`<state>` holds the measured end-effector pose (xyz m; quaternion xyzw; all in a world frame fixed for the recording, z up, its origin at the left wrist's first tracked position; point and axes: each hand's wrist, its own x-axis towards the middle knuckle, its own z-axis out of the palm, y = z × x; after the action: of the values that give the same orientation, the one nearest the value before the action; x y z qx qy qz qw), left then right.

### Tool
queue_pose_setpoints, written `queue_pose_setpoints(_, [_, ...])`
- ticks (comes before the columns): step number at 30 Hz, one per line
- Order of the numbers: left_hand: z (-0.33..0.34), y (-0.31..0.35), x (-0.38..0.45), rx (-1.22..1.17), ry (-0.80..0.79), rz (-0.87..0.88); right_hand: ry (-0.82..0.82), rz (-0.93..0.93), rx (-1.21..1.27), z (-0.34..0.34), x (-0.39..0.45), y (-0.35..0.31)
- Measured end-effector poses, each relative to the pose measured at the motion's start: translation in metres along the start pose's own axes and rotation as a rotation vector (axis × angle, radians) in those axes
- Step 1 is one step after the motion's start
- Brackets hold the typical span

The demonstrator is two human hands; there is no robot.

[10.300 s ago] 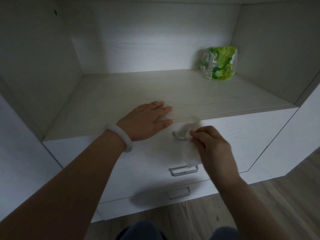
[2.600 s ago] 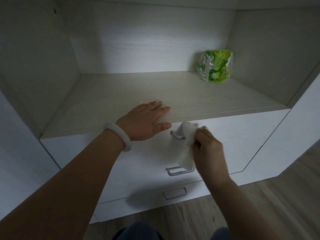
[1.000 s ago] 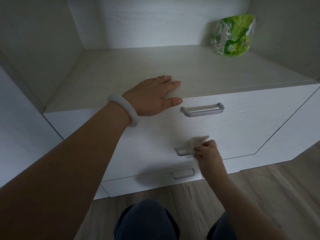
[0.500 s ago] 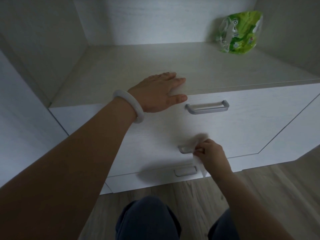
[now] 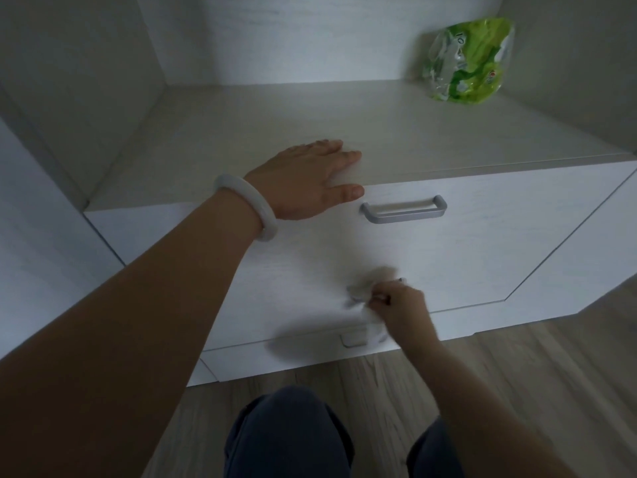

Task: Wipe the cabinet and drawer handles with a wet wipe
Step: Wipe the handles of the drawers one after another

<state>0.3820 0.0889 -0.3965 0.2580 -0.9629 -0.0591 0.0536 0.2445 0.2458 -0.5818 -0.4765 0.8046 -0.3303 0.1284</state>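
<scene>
A white drawer unit has a grey top handle [image 5: 404,210] in full view. The middle handle [image 5: 400,280] is almost wholly covered by a white wet wipe [image 5: 365,291], blurred with motion, which my right hand [image 5: 401,305] pinches against it. My left hand [image 5: 312,179], with a pale bangle at the wrist, rests flat with straight fingers on the front edge of the cabinet shelf [image 5: 431,132], thumb over the top drawer front. A third, lowest handle [image 5: 353,339] shows below the wipe.
A green wet-wipe pack [image 5: 468,62] stands at the shelf's back right corner. Cabinet side walls rise left and right of the shelf. Wooden floor [image 5: 517,367] lies below the drawers, and my knees in dark trousers [image 5: 286,436] are at the bottom.
My right hand left the top handle and dropped with the wipe to the middle handle; over the last half second the wipe slid left along it. My left hand stays on the shelf edge.
</scene>
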Motion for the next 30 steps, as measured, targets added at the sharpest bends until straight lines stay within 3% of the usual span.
queue_pose_setpoints(4, [-0.002,0.0,-0.003,-0.005,-0.014,0.001,-0.064,-0.036,0.089,0.003,-0.003,-0.004])
queue_pose_setpoints(9, [-0.001,0.002,-0.001,0.011,-0.01,-0.002,0.052,0.016,-0.013,-0.016,0.001,0.014])
queue_pose_setpoints(14, [-0.001,0.0,-0.001,0.03,-0.009,0.007,-0.074,-0.111,0.005,0.013,-0.006,-0.009])
queue_pose_setpoints(20, [0.001,-0.001,0.002,0.03,0.011,0.023,0.039,0.045,0.13,-0.012,0.0,0.014])
queue_pose_setpoints(25, [0.001,-0.001,0.0,0.023,0.008,0.017,-0.087,-0.017,0.156,0.008,-0.004,-0.005])
queue_pose_setpoints(30, [0.001,-0.001,0.001,0.03,0.018,0.023,0.038,0.024,0.1,-0.012,-0.001,0.015])
